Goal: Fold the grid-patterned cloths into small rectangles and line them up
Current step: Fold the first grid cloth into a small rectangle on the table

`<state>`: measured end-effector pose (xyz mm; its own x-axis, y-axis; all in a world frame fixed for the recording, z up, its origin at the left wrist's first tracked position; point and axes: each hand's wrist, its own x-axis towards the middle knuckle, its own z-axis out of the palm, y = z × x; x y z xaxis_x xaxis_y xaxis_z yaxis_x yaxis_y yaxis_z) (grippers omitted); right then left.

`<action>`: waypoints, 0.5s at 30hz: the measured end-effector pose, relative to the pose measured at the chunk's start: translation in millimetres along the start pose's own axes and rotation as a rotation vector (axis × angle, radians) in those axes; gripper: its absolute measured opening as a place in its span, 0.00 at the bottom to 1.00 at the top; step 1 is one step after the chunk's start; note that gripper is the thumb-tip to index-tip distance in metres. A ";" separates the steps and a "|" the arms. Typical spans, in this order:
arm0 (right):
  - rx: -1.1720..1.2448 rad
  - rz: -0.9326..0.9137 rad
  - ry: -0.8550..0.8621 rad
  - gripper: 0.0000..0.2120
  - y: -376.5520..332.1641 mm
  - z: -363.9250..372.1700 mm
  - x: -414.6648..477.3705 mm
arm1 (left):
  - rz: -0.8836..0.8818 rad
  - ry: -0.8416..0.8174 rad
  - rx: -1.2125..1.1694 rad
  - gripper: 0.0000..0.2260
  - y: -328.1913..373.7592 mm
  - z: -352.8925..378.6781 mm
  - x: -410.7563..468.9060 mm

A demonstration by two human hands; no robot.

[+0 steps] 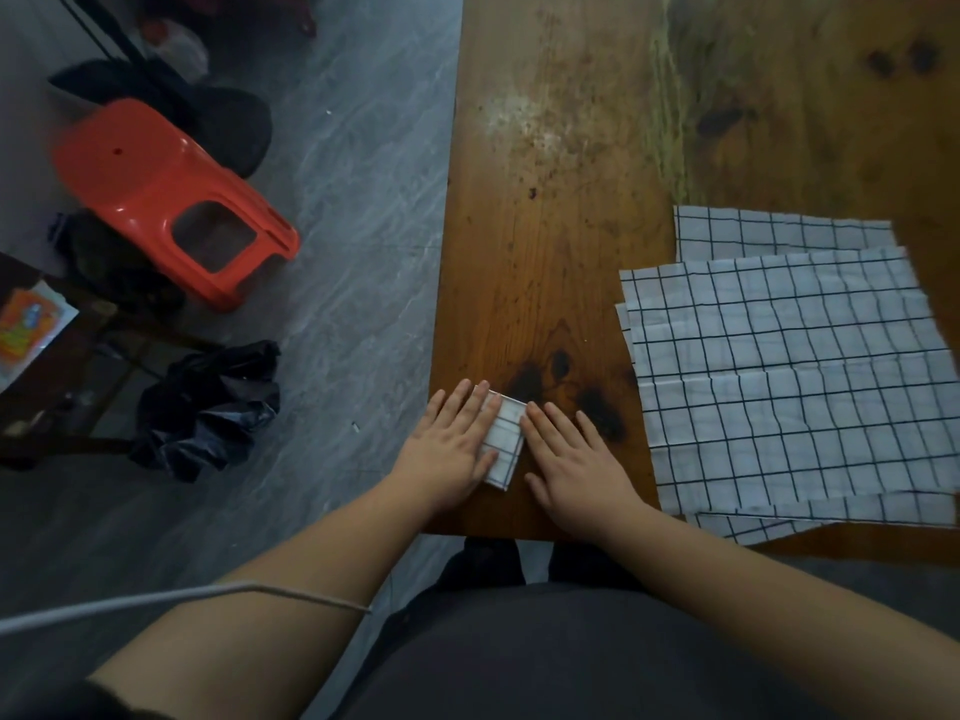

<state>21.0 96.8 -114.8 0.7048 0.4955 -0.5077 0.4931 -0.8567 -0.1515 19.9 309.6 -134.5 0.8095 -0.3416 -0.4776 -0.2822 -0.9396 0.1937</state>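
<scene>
Folded cloth [504, 440]: small grid-patterned rectangle, lying near the front left corner of the wooden table [545, 226].

Left hand [451, 455]: I see it flat, fingers straight and together, pressing on the left part of the rectangle. Nothing gripped.

Right hand [571, 457]: flat on the wood, fingers straight and slightly spread, index finger against the rectangle's right edge. Nothing gripped.

Unfolded cloths [789, 387]: several overlapping sheets of the same grid fabric, spread flat to the right, apart from the rectangle.

On the grey floor, left of the table: a red plastic stool [166, 200] tipped on its side, and a crumpled black bag [208, 407] nearer me.
</scene>
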 end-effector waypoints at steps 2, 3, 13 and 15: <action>-0.013 -0.017 0.001 0.33 -1.5 0.4 -1.6 | -0.014 0.011 0.044 0.30 4.6 1.3 0.1; -0.018 -0.029 -0.006 0.33 -1.7 2.4 -3.1 | -0.017 0.014 0.059 0.30 7.5 1.2 0.4; -0.050 -0.228 0.003 0.31 -4.9 33.5 -30.6 | 0.025 0.051 0.071 0.30 4.0 7.9 4.5; -0.042 -0.244 -0.010 0.31 -5.0 38.1 -36.7 | 0.033 0.054 0.084 0.30 3.1 9.5 4.4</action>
<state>-26.7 77.4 -127.8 0.5571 0.6855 -0.4688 0.6691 -0.7049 -0.2356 17.7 305.0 -144.2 0.8250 -0.3729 -0.4247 -0.3498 -0.9271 0.1346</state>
